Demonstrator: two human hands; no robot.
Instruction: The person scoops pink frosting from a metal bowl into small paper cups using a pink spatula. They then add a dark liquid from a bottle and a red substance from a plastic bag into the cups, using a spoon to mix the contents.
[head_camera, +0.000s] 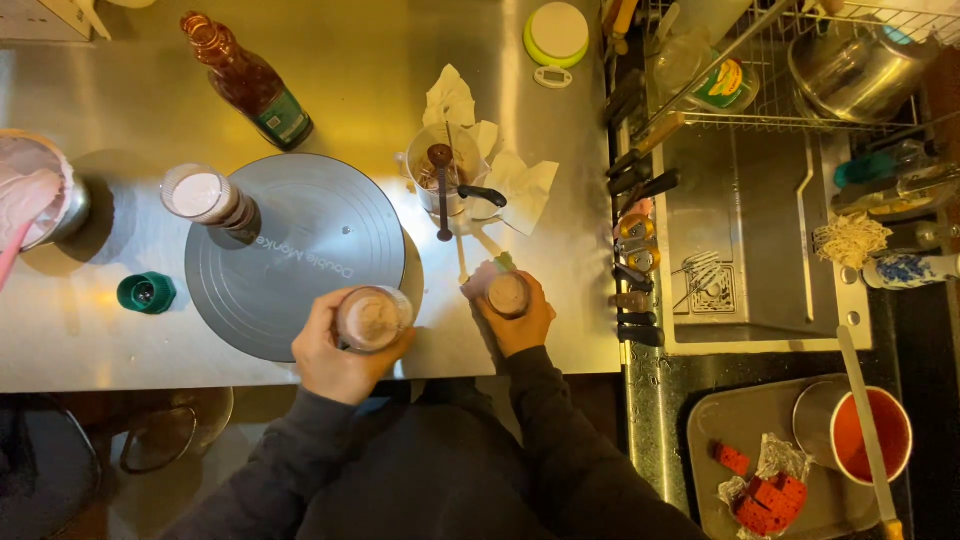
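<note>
Hands work at the near edge of the steel worktop (120, 330): the left hand (335, 355) wraps a clear glass of pinkish-brown cream (372, 319) beside the round grey turntable (290, 250). The right hand (520, 320) grips a small cream-filled glass (507, 293), just right of it.

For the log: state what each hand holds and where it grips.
Left hand wraps the side of a clear glass of pinkish dessert. Right hand grips a small filled cup around its body.
</note>
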